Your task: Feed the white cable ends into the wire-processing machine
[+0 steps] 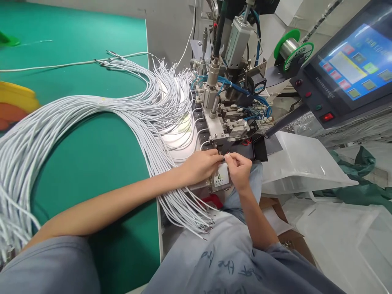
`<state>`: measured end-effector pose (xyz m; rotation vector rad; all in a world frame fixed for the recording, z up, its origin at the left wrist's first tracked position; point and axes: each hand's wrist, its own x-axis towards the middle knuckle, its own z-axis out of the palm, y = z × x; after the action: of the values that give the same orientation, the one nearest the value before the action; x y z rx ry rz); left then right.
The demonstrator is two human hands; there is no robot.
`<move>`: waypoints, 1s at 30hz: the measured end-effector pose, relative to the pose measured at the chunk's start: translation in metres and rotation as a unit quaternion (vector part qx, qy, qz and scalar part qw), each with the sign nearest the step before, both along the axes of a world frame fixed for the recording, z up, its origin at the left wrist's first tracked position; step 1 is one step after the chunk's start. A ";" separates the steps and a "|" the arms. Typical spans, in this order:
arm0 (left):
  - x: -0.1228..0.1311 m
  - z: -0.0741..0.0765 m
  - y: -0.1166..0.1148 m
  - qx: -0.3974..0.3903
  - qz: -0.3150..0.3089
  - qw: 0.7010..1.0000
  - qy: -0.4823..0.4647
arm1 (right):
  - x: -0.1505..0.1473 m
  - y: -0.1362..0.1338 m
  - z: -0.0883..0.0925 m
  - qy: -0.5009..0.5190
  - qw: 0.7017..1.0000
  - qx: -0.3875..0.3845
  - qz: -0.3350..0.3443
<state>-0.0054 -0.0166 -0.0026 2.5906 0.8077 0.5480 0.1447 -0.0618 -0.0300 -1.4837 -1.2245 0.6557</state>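
1. Left hand (pixel 203 165): thumb and fingers closed in a pinch, in front of the machine (pixel 211 96).
2. Right hand (pixel 241 168): also pinched closed, fingertips almost meeting the left's. Both seem to grip one cable end (pixel 226 155); too small to be sure.
3. Cables (pixel 101 102): big white bundle, curving across the table (pixel 82 163) from the left edge to the machine, passing under the left forearm. Some ends fan out by the machine, others hang near the person's lap.
4. Done so far: a few cables loop into the machine's near side, so part of the batch looks loaded. Dark tips show on many loose ends; cannot tell which are finished.
5. Left: judging by the bundle, lots of cables lie outside the machine; just one end seems to be in hand. Exact share not readable.
6. Table: green top, pale edge. Blurred yellow-and-orange item (pixel 18 100) at far left, small green object (pixel 7 39) above it.
7. Machine: metal cylinders, blue tubes, label (pixel 221 177) just below the hands, black tray (pixel 260 149) to the right.
8. Room: tilted screen (pixel 352 67) with coloured buttons, wire spool (pixel 290 49) beside it, grey wall (pixel 104 5) behind. Translucent bins (pixel 306 163), cardboard (pixel 294 241) and dark green sheeting (pixel 364 159) at right.
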 end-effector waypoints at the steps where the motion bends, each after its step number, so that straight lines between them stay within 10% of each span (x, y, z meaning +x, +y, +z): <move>1: -0.001 0.000 0.002 0.012 -0.003 0.999 0.042 | 0.005 0.002 -0.004 0.010 1.000 -0.021 0.011; 8: 0.000 -0.004 0.015 0.044 0.008 0.976 0.211 | 0.028 0.022 -0.025 0.110 0.986 -0.107 0.071; 30: 0.003 0.001 0.015 0.146 -0.049 0.944 0.293 | 0.020 0.035 -0.024 0.190 0.956 -0.198 0.099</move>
<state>-0.0023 -0.0020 -0.0019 3.1015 0.8072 -0.1703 0.1645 -0.0265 -0.0544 -1.4694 -0.9814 1.3196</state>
